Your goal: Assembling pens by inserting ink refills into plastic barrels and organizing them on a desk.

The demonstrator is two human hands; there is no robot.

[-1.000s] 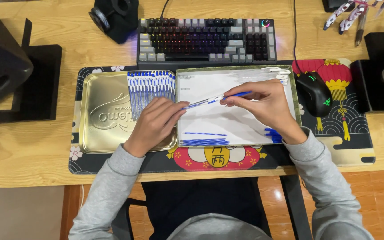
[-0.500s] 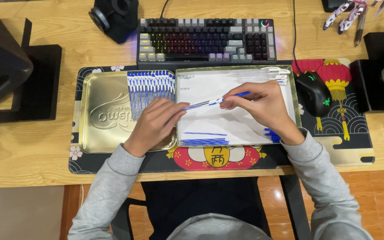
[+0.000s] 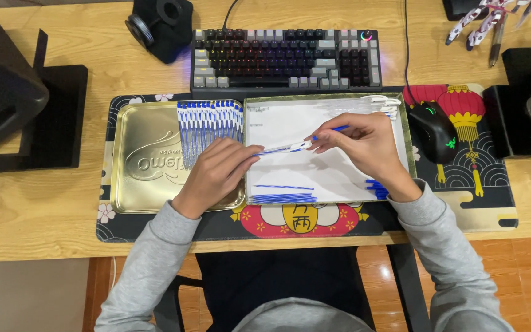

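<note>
Two hands hold one pen over the white-lined box in front of the keyboard [image 3: 284, 60].

The left hand [image 3: 216, 172] lies palm down across the seam between the gold tray [image 3: 136, 178] and the white-lined box [image 3: 327, 178], fingers together and pinched on the clear end of the pen [image 3: 285, 148]. The right hand [image 3: 367, 144] arches over the box with its fingertips clamped on the pen's blue end. The gold tray, left of the box, holds a row of blue-and-white pens [image 3: 210, 126] along its top right. The box holds loose blue refills [image 3: 284, 197] at its near edge, blue caps [image 3: 377, 188] under the right wrist and clear tubes [image 3: 370, 104] at its far edge.
</note>
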